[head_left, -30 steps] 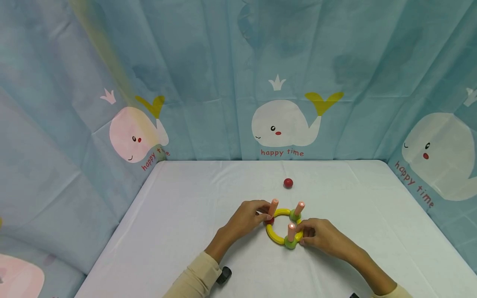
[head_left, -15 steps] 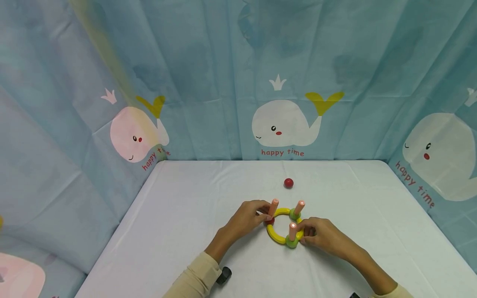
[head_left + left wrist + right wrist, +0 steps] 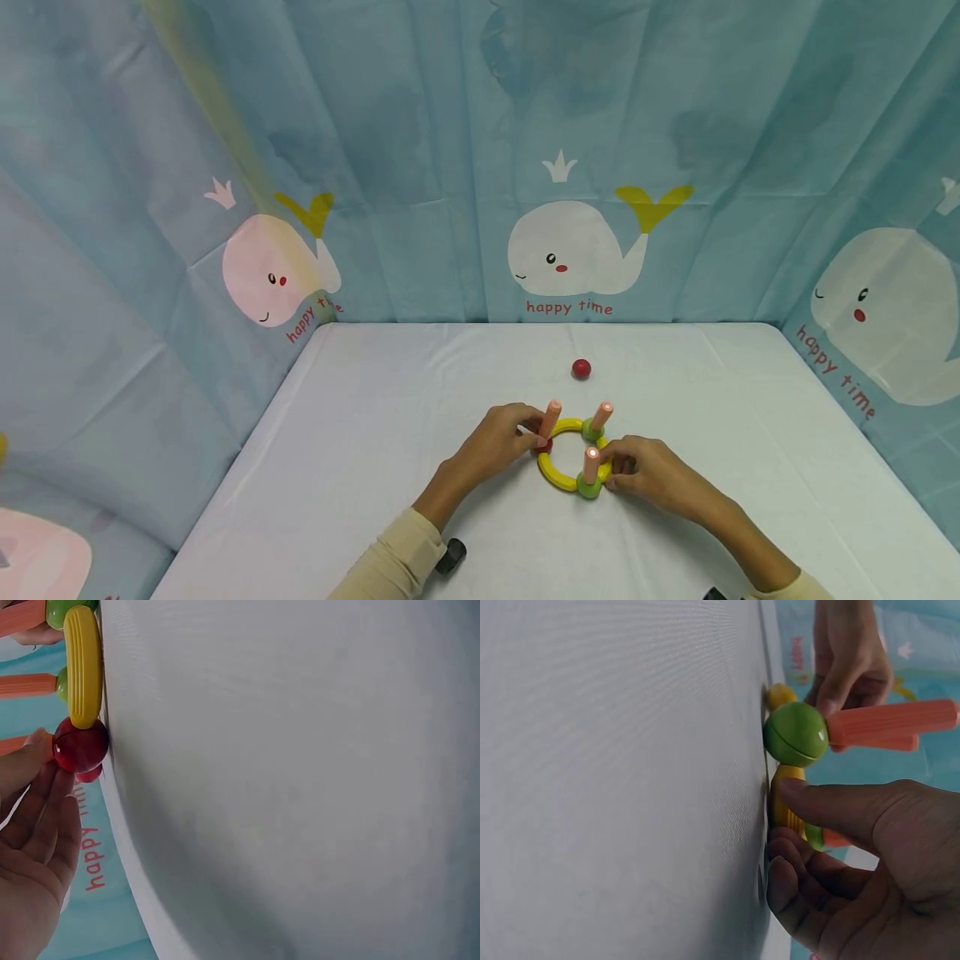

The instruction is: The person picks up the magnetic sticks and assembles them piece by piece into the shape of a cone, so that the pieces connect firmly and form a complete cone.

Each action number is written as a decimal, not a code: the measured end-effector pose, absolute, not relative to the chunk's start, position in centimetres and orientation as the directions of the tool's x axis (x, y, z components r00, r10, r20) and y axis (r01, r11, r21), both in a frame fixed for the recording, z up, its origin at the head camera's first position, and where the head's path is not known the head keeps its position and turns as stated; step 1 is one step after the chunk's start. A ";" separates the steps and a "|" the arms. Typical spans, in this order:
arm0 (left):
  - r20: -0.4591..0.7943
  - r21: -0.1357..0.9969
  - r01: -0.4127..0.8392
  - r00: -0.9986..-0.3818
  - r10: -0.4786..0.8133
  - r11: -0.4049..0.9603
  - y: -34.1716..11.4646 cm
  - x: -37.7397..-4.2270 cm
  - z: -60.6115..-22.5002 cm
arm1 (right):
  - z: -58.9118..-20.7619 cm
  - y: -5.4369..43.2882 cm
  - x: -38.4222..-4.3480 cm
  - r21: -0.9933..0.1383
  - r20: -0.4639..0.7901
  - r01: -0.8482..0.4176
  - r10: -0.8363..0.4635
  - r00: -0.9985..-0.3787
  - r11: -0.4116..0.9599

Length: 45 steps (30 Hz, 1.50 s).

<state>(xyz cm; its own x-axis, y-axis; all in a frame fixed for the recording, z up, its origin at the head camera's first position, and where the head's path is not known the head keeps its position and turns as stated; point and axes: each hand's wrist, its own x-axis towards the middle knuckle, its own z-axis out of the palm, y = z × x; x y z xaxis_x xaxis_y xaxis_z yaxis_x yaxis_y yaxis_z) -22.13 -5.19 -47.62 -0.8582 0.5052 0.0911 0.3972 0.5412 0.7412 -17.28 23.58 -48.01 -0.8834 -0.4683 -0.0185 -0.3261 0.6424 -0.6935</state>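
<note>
A ring of yellow curved rods lies on the white table, joined by green balls and a red ball. From each of these three balls an orange ridged stick stands up. My left hand pinches the orange stick at its base, just above the red ball. My right hand pinches a yellow curved rod on the ring's right side, thumb on one face and fingers on the other. One green ball is at the near side of the ring, another green ball at the far side.
A loose red ball lies on the table beyond the ring. A blue curtain with printed whales hangs around the back and sides. A black object shows by the left sleeve.
The near green ball and its orange stick have shifted slightly to the right, and the ring has turned a little. Both hands keep their holds almost in place.
</note>
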 end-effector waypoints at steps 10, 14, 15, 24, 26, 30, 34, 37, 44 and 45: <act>0.076 0.705 0.397 -0.866 0.494 0.588 -5.1 -21.9 -47.6 | -46.5 24.6 -18.4 -0.675 -0.023 -0.270 -0.386 -0.922 0.686; 0.079 0.691 0.401 -0.869 0.489 0.602 -5.1 -21.7 -47.4 | -45.8 25.2 -19.9 -0.667 0.002 -0.237 -0.317 -0.948 0.706; 0.078 0.688 0.400 -0.870 0.487 0.606 -5.0 -21.6 -47.4 | -45.7 25.3 -20.3 -0.663 0.018 -0.239 -0.304 -0.952 0.710; 0.070 0.704 0.380 -0.878 0.474 0.600 -5.0 -21.6 -47.7 | -46.1 25.2 -24.2 -0.626 0.135 -0.261 -0.227 -0.964 0.735; 0.060 0.706 0.366 -0.884 0.464 0.606 -5.0 -21.5 -47.8 | -46.4 25.0 -25.0 -0.627 0.138 -0.259 -0.223 -0.965 0.735; 0.040 0.696 0.337 -0.900 0.434 0.634 -4.8 -21.3 -47.8 | -46.8 24.4 -26.5 -0.637 0.127 -0.246 -0.216 -0.968 0.730; 0.030 0.688 0.319 -0.910 0.414 0.652 -4.6 -21.1 -47.7 | -47.2 23.8 -27.7 -0.643 0.102 -0.234 -0.221 -0.970 0.730; 0.027 0.686 0.313 -0.913 0.407 0.657 -4.5 -21.0 -47.7 | -47.5 23.4 -28.4 -0.648 0.087 -0.232 -0.232 -0.969 0.726; 0.038 0.691 0.320 -0.912 0.410 0.648 -4.5 -21.0 -47.6 | -47.9 22.6 -29.5 -0.653 0.048 -0.220 -0.250 -0.967 0.725; 0.038 0.691 0.319 -0.912 0.408 0.649 -4.5 -21.0 -47.6 | -47.9 22.6 -29.7 -0.650 0.043 -0.218 -0.251 -0.967 0.728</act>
<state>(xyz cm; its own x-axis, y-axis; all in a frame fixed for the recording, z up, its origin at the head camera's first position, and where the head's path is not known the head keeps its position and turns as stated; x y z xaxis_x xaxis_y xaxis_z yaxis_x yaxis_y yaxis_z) -21.01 -4.48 -47.60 -0.9124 0.4076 0.0383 0.3190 0.6491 0.6906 -29.70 22.56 -47.94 -0.9670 -0.2512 0.0430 -0.2181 0.7281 -0.6499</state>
